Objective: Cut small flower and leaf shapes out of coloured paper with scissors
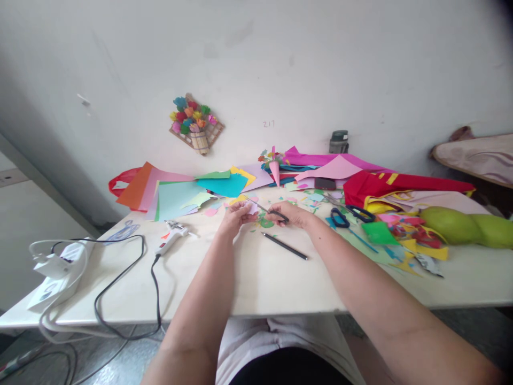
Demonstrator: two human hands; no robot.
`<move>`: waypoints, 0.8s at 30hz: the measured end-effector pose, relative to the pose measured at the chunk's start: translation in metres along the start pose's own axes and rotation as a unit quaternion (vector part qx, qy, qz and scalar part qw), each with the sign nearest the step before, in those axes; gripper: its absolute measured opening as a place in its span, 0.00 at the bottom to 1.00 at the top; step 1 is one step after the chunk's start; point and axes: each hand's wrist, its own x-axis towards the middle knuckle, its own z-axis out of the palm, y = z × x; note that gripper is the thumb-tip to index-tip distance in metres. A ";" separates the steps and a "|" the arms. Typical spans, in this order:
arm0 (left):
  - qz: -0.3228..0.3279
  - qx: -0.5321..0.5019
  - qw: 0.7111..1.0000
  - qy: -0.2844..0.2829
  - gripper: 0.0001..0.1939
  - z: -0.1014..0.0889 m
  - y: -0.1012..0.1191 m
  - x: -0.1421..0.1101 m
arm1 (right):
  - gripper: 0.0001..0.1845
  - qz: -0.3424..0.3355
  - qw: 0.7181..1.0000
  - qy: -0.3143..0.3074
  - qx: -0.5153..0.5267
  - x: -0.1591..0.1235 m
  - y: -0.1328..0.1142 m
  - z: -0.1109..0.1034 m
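Pinched in my left hand (238,216) is a small pale lilac piece of paper (252,207). My right hand (292,215) grips small scissors with dark handles (279,216), whose blades point left toward the paper. Whether the blades touch the paper I cannot tell. Beneath and around both hands lie green paper scraps (266,223) and other coloured bits. A black pencil (285,246) rests on the table just in front of my right hand.
To the left are a white glue gun (172,238), its black cable and a power strip (60,270). Coloured sheets (176,199) line the back. Larger scissors (352,215), a paper-scrap pile (412,230) and a green cushion-like object (460,227) occupy the right. A flower decoration (196,125) hangs on the wall.
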 end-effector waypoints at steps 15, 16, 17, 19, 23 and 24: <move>0.017 0.007 1.000 -0.006 0.17 -0.001 -0.003 0.003 | 0.08 0.000 0.999 -0.019 -0.042 0.003 0.006 -0.004; 0.017 0.006 1.000 -0.007 0.18 -0.001 -0.003 0.002 | 0.08 -0.001 0.999 -0.019 -0.039 0.002 0.006 -0.004; 0.017 0.005 1.000 -0.007 0.18 -0.001 -0.002 0.002 | 0.08 -0.002 0.999 -0.018 -0.035 0.002 0.006 -0.004; 0.015 0.004 1.000 -0.007 0.17 0.000 -0.002 0.002 | 0.08 -0.001 0.999 -0.014 -0.031 0.001 0.004 -0.003; 0.009 0.003 1.000 -0.007 0.17 0.000 -0.001 0.002 | 0.08 0.003 0.999 -0.003 -0.036 0.000 0.001 0.000; 0.007 0.003 1.000 -0.007 0.17 0.000 -0.002 0.002 | 0.08 0.002 0.999 -0.003 -0.038 -0.001 0.001 0.000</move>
